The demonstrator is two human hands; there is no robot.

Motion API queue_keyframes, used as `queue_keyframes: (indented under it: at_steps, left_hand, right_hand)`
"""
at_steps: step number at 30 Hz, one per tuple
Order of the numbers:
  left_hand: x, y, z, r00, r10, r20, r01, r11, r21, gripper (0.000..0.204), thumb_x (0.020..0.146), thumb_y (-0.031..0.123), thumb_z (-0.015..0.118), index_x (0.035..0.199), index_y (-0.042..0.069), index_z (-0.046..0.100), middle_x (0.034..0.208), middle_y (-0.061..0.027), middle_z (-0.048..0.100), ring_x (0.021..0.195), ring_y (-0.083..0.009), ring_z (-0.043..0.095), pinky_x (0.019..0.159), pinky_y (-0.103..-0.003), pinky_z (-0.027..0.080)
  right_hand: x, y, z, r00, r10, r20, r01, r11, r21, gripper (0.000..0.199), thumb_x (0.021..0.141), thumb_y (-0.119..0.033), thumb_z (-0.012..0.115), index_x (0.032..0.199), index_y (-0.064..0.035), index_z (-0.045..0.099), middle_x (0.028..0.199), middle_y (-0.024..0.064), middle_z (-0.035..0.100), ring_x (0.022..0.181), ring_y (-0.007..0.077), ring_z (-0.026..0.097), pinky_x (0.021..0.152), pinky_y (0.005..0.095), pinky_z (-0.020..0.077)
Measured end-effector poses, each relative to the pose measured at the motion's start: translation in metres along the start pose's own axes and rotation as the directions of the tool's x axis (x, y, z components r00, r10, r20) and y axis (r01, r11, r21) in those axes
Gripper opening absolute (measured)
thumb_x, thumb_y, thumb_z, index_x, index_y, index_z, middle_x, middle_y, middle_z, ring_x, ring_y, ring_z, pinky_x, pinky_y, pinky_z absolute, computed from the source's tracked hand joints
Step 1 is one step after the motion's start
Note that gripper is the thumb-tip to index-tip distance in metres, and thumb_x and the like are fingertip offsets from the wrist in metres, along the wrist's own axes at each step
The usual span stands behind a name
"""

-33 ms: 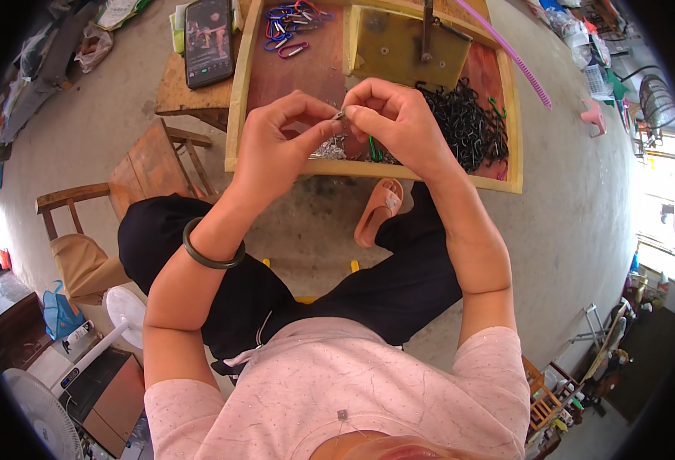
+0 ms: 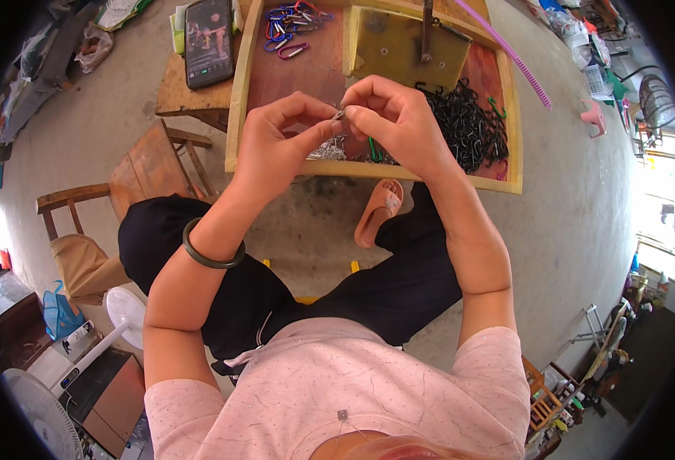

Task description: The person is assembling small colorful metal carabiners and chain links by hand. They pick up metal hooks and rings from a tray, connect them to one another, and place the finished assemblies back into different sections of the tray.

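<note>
In front of me, over a shallow wooden tray point(image 2: 279, 170), my two hands meet fingertip to fingertip. My left hand point(image 2: 272, 149) is closed in a pinch of thumb and forefinger on a tiny silver metal piece point(image 2: 340, 116). From the other side, my right hand point(image 2: 403, 126) pinches at the same piece; its exact shape is too small to make out. Beneath the hands lie a heap of small silver metal bits point(image 2: 331, 149) and a green hook point(image 2: 374, 149), both partly covered. A tangled pile of black hooks point(image 2: 468, 126) lies right of my right hand.
Colourful carabiners point(image 2: 292, 50) lie at the tray's far left. A yellowish plate point(image 2: 399, 54) with an upright metal bar point(image 2: 427, 34) stands at the tray's back. Left of the tray, a phone point(image 2: 209, 46) rests on a wooden surface. A purple coil point(image 2: 521, 69) runs past the right edge.
</note>
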State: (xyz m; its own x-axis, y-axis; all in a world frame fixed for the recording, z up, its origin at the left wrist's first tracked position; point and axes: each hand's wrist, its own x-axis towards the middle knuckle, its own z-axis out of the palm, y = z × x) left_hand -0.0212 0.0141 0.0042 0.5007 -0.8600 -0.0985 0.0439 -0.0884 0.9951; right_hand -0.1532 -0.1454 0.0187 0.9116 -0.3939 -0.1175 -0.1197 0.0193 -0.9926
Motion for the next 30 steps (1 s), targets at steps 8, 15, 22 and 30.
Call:
queue_keyframes:
  at_steps: [8,15,22,30]
  left_hand:
    - [0.002,0.001,-0.003,0.999,-0.023,0.039,0.031,0.974,-0.224,0.012,0.093,0.011,0.077,0.102,0.004,0.075,0.09,0.0009,0.073,0.081,-0.0035,0.06,0.07,-0.021,0.046]
    - [-0.001,0.003,-0.003,0.999,0.032,0.042,-0.02,0.964,-0.266,0.015,0.092,0.01,0.08,0.103,0.002,0.076,0.092,0.0017,0.074,0.079,-0.0016,0.06,0.066,-0.018,0.044]
    - [0.001,0.0,-0.001,0.998,0.011,0.065,0.013,0.933,-0.36,0.008,0.094,0.01,0.076,0.1,0.007,0.074,0.086,0.0002,0.072,0.068,-0.0025,0.055,0.059,-0.019,0.04]
    - [0.003,0.017,0.006,0.998,-0.038,-0.054,0.02,0.952,-0.305,0.027,0.097,0.018,0.073,0.121,0.005,0.069,0.099,-0.0019,0.071,0.08,-0.0049,0.061,0.063,-0.018,0.041]
  right_hand:
    - [-0.002,-0.007,0.008,0.768,-0.641,0.025,0.544,0.631,-0.554,0.016,0.087,0.0,0.068,0.103,-0.0052,0.07,0.086,0.0063,0.068,0.075,0.0201,0.069,0.065,0.0315,0.0532]
    - [-0.003,-0.013,0.005,0.798,-0.6,0.057,0.551,0.688,-0.471,0.021,0.086,0.009,0.071,0.103,-0.0025,0.073,0.092,0.0076,0.067,0.079,0.0169,0.066,0.069,0.0281,0.0525]
    - [-0.001,-0.025,-0.002,0.847,-0.527,0.064,0.507,0.766,-0.396,0.015,0.087,0.007,0.072,0.1,-0.0009,0.075,0.091,0.0047,0.068,0.079,0.0113,0.063,0.069,0.0257,0.05]
    - [0.031,-0.053,-0.023,0.925,-0.355,-0.138,0.27,0.867,-0.419,0.013,0.097,-0.009,0.068,0.105,-0.0006,0.074,0.081,0.0017,0.069,0.065,0.0074,0.061,0.062,0.0227,0.0495]
